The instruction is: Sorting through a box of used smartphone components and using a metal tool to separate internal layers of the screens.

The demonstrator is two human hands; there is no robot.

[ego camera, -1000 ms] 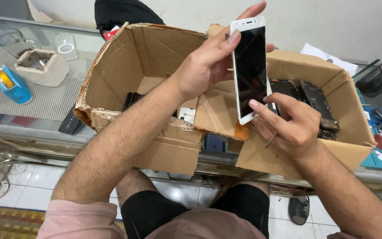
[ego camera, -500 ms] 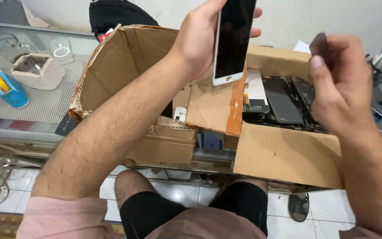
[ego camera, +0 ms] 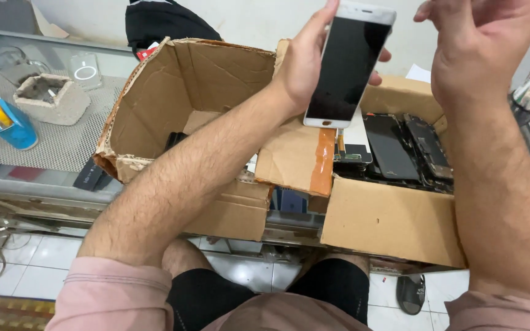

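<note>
Left hand (ego camera: 305, 64) grips a white-framed phone screen (ego camera: 348, 64), dark glass facing the camera, fingers wrapped round its left edge, thumb behind. Screen held upright above the boxes, tilted slightly. Right hand (ego camera: 480, 49) raised beside it, fingers loosely curled, holding nothing visible, not touching the screen.

Left cardboard box (ego camera: 179, 79): torn rim, mostly bare inside, one dark item in the bottom corner. Right cardboard box (ego camera: 387, 214): several dark phone screens (ego camera: 406, 147) stacked flat. Blue tape dispenser (ego camera: 7, 122) on the glass counter (ego camera: 44, 147), well apart.
</note>
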